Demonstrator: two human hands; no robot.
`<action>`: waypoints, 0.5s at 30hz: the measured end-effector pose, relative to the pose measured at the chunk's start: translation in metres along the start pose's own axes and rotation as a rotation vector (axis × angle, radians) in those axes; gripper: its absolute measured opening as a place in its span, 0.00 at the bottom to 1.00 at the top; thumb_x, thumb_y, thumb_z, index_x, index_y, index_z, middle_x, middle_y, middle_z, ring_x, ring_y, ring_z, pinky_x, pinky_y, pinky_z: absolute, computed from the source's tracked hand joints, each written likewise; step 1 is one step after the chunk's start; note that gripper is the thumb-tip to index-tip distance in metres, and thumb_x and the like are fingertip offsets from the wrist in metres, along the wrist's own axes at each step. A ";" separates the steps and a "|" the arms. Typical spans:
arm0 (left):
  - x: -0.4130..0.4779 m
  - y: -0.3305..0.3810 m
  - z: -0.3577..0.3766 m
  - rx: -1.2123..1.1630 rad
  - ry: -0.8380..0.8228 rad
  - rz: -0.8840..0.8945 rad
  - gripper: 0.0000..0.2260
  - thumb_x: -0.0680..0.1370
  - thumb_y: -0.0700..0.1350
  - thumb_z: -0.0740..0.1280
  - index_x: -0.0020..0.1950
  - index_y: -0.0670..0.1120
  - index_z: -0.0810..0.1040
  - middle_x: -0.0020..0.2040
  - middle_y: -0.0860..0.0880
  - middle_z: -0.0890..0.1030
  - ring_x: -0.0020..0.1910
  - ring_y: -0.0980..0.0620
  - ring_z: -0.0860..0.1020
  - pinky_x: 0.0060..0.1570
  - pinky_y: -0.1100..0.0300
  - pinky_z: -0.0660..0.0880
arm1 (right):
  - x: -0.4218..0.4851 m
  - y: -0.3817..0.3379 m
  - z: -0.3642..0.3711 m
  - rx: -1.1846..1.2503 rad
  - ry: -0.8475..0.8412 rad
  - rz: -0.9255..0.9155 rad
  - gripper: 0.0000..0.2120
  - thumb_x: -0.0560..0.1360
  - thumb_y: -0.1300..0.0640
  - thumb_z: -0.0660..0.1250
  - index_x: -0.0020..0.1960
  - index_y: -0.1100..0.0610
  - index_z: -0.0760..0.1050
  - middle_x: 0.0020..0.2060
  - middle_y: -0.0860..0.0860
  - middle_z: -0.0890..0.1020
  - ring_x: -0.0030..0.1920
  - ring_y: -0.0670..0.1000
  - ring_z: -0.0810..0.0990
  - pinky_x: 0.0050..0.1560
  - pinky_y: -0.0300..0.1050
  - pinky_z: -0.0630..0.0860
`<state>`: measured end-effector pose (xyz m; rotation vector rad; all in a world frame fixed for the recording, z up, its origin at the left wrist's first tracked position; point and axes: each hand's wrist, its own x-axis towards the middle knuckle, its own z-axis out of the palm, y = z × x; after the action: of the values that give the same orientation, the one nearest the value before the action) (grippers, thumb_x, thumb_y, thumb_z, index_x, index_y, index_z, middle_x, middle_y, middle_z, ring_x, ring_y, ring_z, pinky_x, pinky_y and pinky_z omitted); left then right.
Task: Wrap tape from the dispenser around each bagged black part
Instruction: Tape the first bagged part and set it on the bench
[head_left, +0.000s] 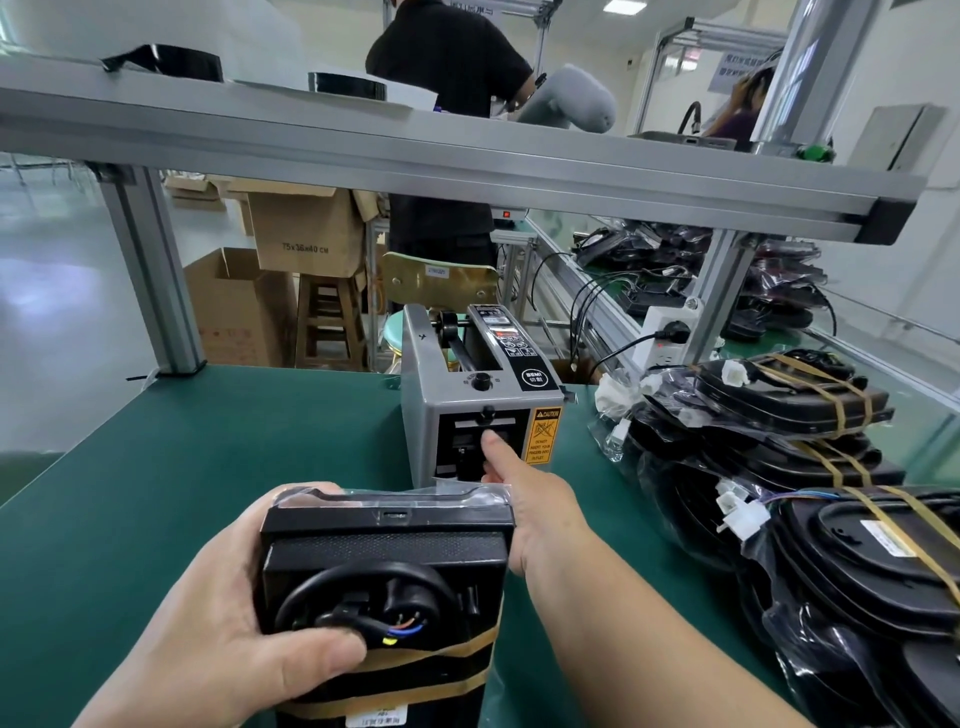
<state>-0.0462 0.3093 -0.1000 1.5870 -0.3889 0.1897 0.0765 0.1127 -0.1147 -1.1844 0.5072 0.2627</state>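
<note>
A bagged black part (384, 571) with a coiled cable on top is held over the green table near the front edge. My left hand (228, 613) grips its left side, thumb pressed on the cable. Two bands of brown tape (431, 670) cross its near end. Beyond the part, my right hand (530, 493) reaches to the grey tape dispenser (467, 395), thumb and fingers pinching at the dark outlet. I cannot make out the tape strip between the fingers.
A pile of bagged black parts (810, 467) bound with brown tape fills the table's right side. A white power strip (667, 332) with cables stands behind it. An aluminium frame beam (467, 171) crosses overhead. A person in black stands behind the bench near cardboard boxes (306, 234).
</note>
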 end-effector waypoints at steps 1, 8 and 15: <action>0.000 0.000 -0.001 -0.003 -0.002 -0.005 0.35 0.52 0.59 0.82 0.57 0.54 0.79 0.48 0.43 0.84 0.44 0.40 0.84 0.40 0.53 0.81 | 0.000 0.000 0.000 0.008 0.000 -0.005 0.19 0.66 0.48 0.79 0.47 0.61 0.81 0.46 0.58 0.84 0.53 0.62 0.83 0.55 0.66 0.78; -0.001 0.000 0.000 -0.002 -0.006 0.011 0.36 0.52 0.59 0.83 0.57 0.53 0.79 0.48 0.43 0.85 0.43 0.42 0.84 0.39 0.56 0.81 | -0.004 -0.010 -0.001 0.040 0.057 -0.110 0.05 0.70 0.60 0.72 0.40 0.60 0.78 0.21 0.48 0.79 0.36 0.54 0.77 0.52 0.58 0.78; -0.001 0.002 0.004 -0.005 0.007 0.031 0.34 0.53 0.59 0.82 0.57 0.55 0.79 0.48 0.46 0.85 0.44 0.46 0.85 0.39 0.58 0.81 | -0.011 -0.018 0.004 -0.004 0.099 -0.105 0.04 0.70 0.60 0.73 0.42 0.59 0.79 0.23 0.48 0.80 0.22 0.45 0.73 0.37 0.44 0.75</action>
<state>-0.0481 0.3054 -0.0988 1.5758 -0.4086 0.2182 0.0758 0.1111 -0.0931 -1.2278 0.5287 0.1153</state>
